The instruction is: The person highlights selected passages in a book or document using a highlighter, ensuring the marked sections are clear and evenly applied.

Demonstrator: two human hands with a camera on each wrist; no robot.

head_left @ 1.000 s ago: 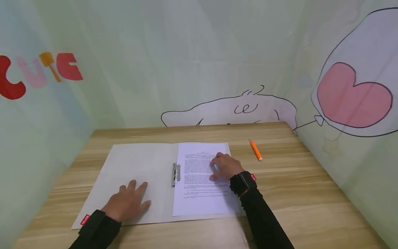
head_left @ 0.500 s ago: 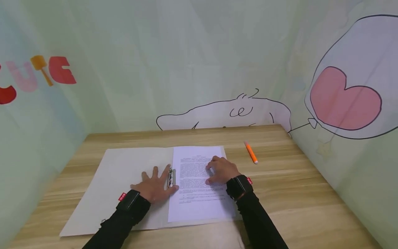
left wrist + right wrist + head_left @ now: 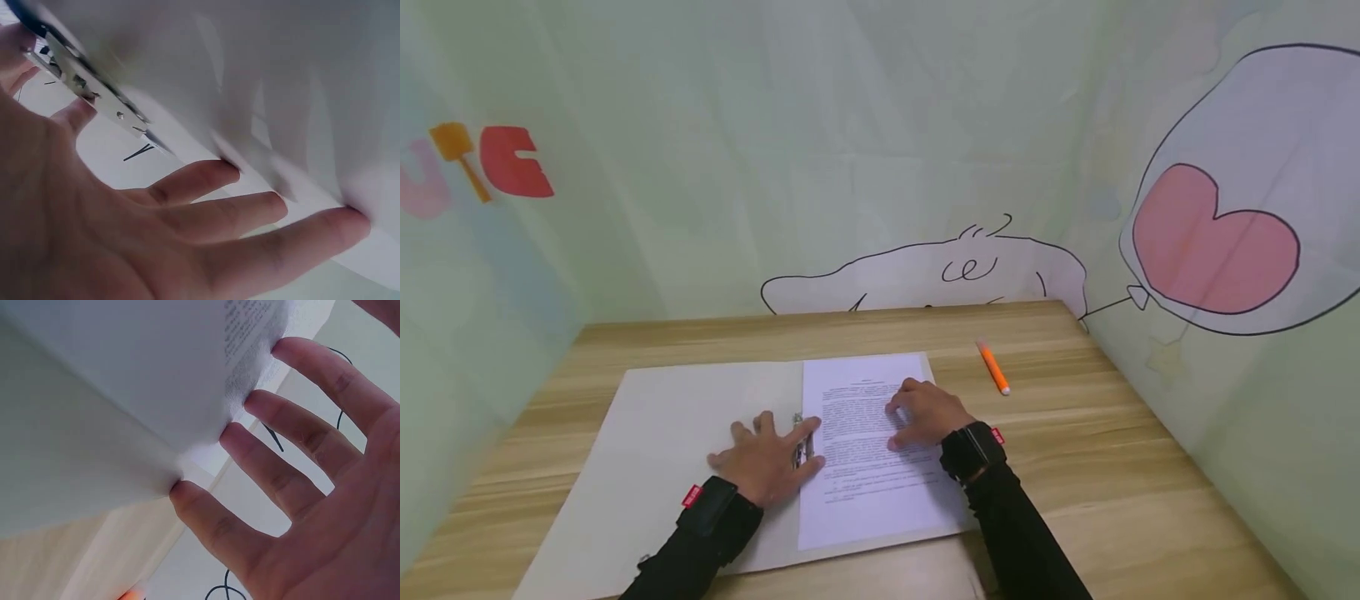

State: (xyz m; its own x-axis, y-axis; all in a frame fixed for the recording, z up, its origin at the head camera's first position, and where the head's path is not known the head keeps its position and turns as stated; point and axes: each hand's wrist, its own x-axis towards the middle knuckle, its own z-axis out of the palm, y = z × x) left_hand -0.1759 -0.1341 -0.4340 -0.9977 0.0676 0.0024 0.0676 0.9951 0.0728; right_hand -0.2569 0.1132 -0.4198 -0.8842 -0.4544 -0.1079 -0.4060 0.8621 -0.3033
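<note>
Paper [image 3: 850, 522] lies in the open folder [image 3: 655, 437], short of the tabletop [image 3: 1082, 467]'s far edge; left hand [image 3: 765, 462] wide at the metal clip [image 3: 106, 102], right hand [image 3: 929, 414] loosely spread (touching the paper); a sideways drag could skew it.

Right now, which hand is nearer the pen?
The right hand, resting on the printed sheet, just left of the orange pen. The left hand is farther off, spread at the metal clip.
</note>
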